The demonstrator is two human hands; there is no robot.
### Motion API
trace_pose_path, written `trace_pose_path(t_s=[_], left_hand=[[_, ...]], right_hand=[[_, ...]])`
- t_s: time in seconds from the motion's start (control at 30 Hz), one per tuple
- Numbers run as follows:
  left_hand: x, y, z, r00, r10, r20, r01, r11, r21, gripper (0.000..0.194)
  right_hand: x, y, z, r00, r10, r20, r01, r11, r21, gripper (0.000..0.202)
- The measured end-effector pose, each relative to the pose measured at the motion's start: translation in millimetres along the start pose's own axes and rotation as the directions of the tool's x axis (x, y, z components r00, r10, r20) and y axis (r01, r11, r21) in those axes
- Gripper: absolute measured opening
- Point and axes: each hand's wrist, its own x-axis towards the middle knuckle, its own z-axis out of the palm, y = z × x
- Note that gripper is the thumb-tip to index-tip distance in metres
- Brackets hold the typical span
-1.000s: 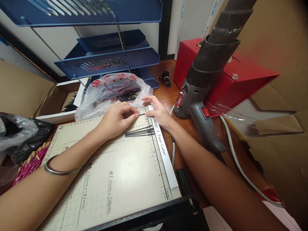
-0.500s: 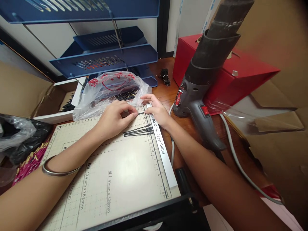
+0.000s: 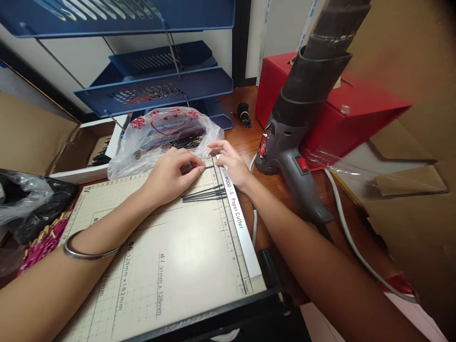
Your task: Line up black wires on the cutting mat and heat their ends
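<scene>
My left hand [image 3: 174, 175] is over the far part of the paper cutter's board [image 3: 185, 251], thumb and forefinger pinched on a thin black cord [image 3: 209, 166]. The cord lies crosswise, pointing toward the white printed strip [image 3: 238, 216] along the cutter's right edge. My right hand [image 3: 233, 164] rests at the far end of that strip, fingers apart, its thumb tip close to the cord's end. Whether the thumb touches the cord I cannot tell. Nearer to me, several black cords [image 3: 203, 194] lie side by side, their right ends at the strip.
Behind the board sits a clear plastic bag [image 3: 160, 126] with black cords inside. Blue tiered trays [image 3: 156, 88] rise beyond it. A heat gun [image 3: 295, 114] stands at right before a red box [image 3: 370, 109], its grey cable [image 3: 345, 228] trailing. Magenta cords [image 3: 44, 242] lie at left.
The hands stay almost in place. My right thumb has shifted slightly, and the view has moved a little. The black cord is still in my left fingers.
</scene>
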Motion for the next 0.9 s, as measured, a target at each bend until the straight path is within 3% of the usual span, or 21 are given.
trace_pose_path(t_s=[0.47, 0.9], left_hand=[[-1.4, -1.2, 0.4, 1.000, -0.017, -0.015, 0.018, 0.999, 0.032, 0.035], [-3.3, -2.7, -1.0, 0.997, -0.075, -0.017, 0.075, 0.997, 0.029, 0.031]], right_hand=[[5.3, 8.0, 1.2, 0.999, -0.042, -0.014, 0.042, 0.999, 0.023, 0.050], [4.0, 4.1, 0.3, 1.000, -0.002, -0.011, 0.002, 1.000, -0.008, 0.047]])
